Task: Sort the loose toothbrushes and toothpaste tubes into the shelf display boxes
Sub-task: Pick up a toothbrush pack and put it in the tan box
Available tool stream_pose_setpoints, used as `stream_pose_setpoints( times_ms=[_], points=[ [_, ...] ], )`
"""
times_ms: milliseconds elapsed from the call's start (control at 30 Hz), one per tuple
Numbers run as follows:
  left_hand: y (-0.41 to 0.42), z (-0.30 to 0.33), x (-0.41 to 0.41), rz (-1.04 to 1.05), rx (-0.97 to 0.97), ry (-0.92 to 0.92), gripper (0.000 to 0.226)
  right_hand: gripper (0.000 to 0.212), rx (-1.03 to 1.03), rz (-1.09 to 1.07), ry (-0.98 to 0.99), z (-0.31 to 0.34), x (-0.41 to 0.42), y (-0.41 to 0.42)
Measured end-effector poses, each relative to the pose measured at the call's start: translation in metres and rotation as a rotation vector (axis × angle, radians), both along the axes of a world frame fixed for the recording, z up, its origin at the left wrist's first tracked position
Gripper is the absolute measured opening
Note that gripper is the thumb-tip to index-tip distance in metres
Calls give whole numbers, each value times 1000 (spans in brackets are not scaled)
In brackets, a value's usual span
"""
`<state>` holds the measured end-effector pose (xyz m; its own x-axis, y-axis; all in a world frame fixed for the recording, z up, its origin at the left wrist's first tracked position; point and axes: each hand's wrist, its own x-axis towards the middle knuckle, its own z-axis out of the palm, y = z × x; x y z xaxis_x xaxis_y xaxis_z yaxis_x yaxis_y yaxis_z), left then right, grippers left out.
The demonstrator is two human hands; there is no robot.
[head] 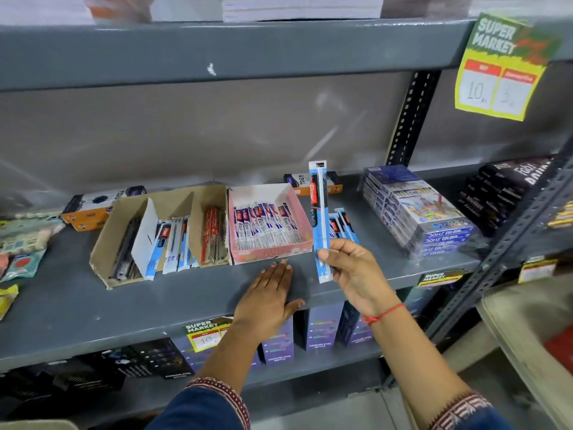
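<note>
"SUPER MARKET" and "10" on the yellow price sign [504, 66]; "DOMS COLOUR" on the stacked colour boxes [446, 235].

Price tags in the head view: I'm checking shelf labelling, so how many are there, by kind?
Large hanging Super Market tag: 1
Small shelf-edge tags: 3
Total: 4

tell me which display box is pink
The box just beyond the left hand, filled with white-and-blue packs. The two boxes to its left are plain brown cardboard.
</note>
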<state>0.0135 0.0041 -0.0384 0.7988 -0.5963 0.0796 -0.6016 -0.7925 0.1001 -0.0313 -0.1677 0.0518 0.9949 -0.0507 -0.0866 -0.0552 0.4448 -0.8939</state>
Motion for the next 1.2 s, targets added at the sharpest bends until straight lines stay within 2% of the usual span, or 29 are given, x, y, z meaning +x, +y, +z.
stream_pose_setpoints(
  times_ms=[333,567,767,867,933,1033,1100,1200],
  points=[
    [23,1,-5,39,11,26,69,23,-39,72,19,4,9,22],
    [93,4,-15,212,75,15,71,26,-134,133,92,5,35,78],
    [152,9,-15,360,14,103,77,25,-267,152,184,8,60,140],
    [172,8,-12,425,-25,96,88,25,-371,167,154,7,70,170],
    [180,5,-9,471,-54,61,79,25,-471,161,120,2,77,190],
    [183,0,-9,474,-110,-20,65,38,-587,134,67,-7,90,219],
    [182,0,-10,468,-150,-52,65,29,-699,130,69,-10,97,239],
    [181,4,-11,463,-197,-47,75,28,-814,122,75,-7,104,259]
  ],
)
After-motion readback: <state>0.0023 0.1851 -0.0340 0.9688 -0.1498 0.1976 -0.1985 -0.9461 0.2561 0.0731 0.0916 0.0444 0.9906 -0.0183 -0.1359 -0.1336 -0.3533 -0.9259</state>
